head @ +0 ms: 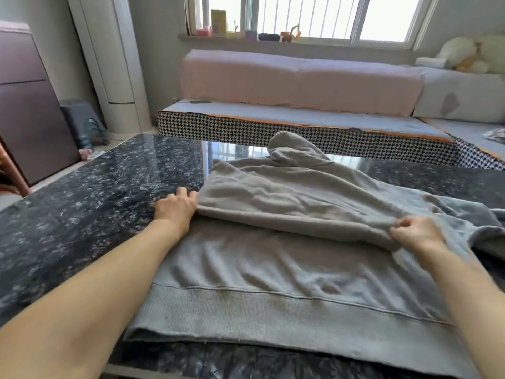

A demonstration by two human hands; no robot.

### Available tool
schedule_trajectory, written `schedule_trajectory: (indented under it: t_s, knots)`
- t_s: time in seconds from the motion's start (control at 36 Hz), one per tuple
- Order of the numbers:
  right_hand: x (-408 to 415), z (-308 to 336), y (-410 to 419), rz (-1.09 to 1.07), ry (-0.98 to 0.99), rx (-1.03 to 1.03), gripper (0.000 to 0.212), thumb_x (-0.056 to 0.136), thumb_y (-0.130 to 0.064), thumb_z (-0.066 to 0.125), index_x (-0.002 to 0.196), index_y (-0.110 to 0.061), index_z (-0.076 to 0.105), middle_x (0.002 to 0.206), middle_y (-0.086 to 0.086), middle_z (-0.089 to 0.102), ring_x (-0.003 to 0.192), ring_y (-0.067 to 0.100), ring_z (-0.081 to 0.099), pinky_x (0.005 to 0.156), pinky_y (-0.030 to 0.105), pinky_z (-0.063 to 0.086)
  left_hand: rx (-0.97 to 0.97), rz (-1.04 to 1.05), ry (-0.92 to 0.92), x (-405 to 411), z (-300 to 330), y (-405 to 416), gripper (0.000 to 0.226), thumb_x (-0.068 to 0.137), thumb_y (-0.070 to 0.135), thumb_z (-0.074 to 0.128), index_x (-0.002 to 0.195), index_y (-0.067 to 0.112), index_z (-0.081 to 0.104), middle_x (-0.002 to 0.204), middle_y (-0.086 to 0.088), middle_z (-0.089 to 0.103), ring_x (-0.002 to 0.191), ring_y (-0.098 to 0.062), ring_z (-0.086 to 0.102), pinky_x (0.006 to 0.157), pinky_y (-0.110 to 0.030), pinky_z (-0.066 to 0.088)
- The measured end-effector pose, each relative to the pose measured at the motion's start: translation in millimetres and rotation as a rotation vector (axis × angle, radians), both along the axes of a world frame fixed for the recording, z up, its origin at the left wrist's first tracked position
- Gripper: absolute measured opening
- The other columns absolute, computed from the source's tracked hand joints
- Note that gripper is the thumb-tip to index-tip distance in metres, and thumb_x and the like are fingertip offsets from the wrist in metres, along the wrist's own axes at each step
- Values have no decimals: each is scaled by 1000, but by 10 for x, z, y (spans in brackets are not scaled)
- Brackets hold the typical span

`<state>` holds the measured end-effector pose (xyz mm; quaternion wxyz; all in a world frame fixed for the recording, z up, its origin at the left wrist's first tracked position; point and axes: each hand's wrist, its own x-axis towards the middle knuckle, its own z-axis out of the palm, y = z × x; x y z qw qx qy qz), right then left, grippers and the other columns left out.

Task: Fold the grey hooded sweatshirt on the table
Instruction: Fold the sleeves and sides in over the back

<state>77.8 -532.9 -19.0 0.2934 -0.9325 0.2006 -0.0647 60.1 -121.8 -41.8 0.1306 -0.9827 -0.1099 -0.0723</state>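
1. The grey hooded sweatshirt (287, 258) lies spread on the dark marbled table (90, 192), its ribbed hem (273, 310) nearest me and its hood (292, 149) at the far edge, with a band of it doubled across the middle
2. My left hand (175, 207) is at the left end of that doubled layer, fingers (188, 196) curled against the fabric edge; I cannot tell whether they have closed on it or only press it flat
3. My right hand (415, 232) is closed in a pinch on the cloth at the right end of the same fold, thumb and fingers gathered on a small ridge of fabric
4. To do this step well, I judge I should keep both ends level so the fold edge runs straight across, parallel to the hem
5. I should draw the cloth taut between my hands before laying it down, since the body under it is rippled and would trap creases
6. The sleeve (470, 214) trailing off to the right probably needs tucking in so it does not hang over the table edge
7. No brand, label or print shows on the sweatshirt, and the yellow box (218, 21) on the windowsill is too small to read
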Motion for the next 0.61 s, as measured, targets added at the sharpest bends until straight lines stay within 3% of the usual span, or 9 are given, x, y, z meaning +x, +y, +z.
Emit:
schedule_trajectory:
  t_s: [0.08,0.14,0.19,0.28,0.33,0.39,0.44,0.53,0.61]
  knots:
    - [-64,-89,-33,22,120,1,8,73,0,58,71,-6,62,81,20,64,85,34,59,82,37,47,20,26,85,44,15,-25,39,90,0,44,127,11,37,127,-12,41,117,-32,51,85,-43,48]
    - [-50,-63,10,-24,74,-11,21,73,-3,55,93,-8,60,96,17,64,100,36,56,95,47,42,23,27,173,79,105,-54,44,89,4,46,131,11,35,132,-13,40,123,-32,47,91,-43,45]
    - [-2,24,105,-35,-19,-65,37,77,-7,52,113,-13,53,114,14,60,114,35,50,99,46,37,5,23,272,132,232,-58,46,87,12,48,132,10,36,134,-13,42,125,-31,45,94,-43,43]
    - [123,167,279,71,-119,-93,37,81,-9,50,117,-13,52,119,13,59,115,34,50,99,46,37,-126,-32,352,258,430,-30,32,82,18,46,113,12,50,127,-11,54,113,-31,55,89,-38,48]
    - [215,219,397,152,-131,-107,32,84,-12,50,116,-13,53,118,14,60,112,34,52,99,47,39,-191,-82,285,396,523,-21,12,84,17,43,96,16,47,118,-10,57,98,-29,57,81,-38,48]
    - [310,220,479,200,-85,-136,30,86,-17,50,116,-14,53,118,14,60,113,34,52,100,46,39,-220,-114,187,559,588,-36,13,89,15,42,101,15,48,116,-7,56,90,-25,53,71,-34,42]
    - [402,188,536,237,-19,-176,31,89,-21,51,119,-15,52,122,13,59,116,33,51,102,46,37,-251,-140,93,753,607,-46,22,92,18,45,114,16,50,122,-5,55,98,-25,54,71,-33,40]
    - [556,83,564,253,57,-268,34,93,-28,47,125,-17,50,131,11,55,122,30,48,104,45,36,-299,-175,23,1049,581,-24,22,92,17,49,113,18,53,120,-5,57,102,-24,55,73,-33,41]
    - [649,1,552,263,129,-345,35,96,-33,41,127,-19,47,135,8,52,127,27,44,104,43,35,-390,-175,16,1289,528,-7,34,92,5,42,121,19,53,126,-6,55,111,-26,53,86,-37,44]
